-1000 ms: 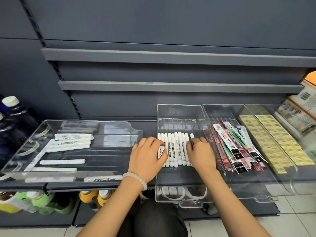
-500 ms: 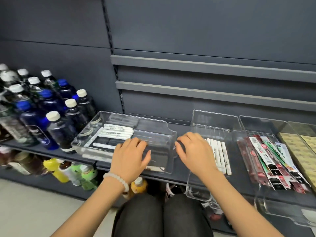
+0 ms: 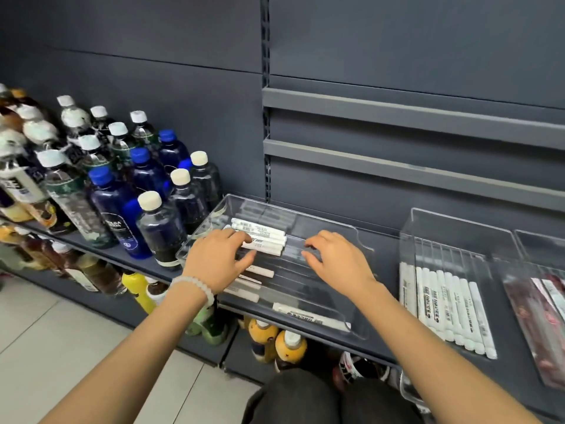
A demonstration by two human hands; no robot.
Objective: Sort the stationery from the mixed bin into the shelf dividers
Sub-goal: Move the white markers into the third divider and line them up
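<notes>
1. The left hand (image 3: 218, 261), a bead bracelet (image 3: 192, 286) at its wrist, reaches into the clear mixed bin (image 3: 351, 237) with fingers spread and lightly bent, the tips touching the stacked white markers (image 3: 266, 237) at 12 o'clock of the palm. It holds nothing yet; a hasty scoop could roll that little stack apart.
2. The right hand (image 3: 339, 264) hovers, wide and relaxed, over the bin's bare middle, empty. Leaning on the wall there might slide the bin along the shelf (image 3: 385, 255).
3. More loose markers (image 3: 308, 315) lie toward the bin's 6 o'clock edge, near the shelf lip; a nudge could, I'd guess, tip them out.
4. At 3 o'clock, the divider tray (image 3: 452, 231) already holds a neat marker row (image 3: 446, 304); a careless drop would scatter it.
5. At 9 o'clock, water bottles (image 3: 162, 228) crowd against the bin; an elbow swing may topple one.
</notes>
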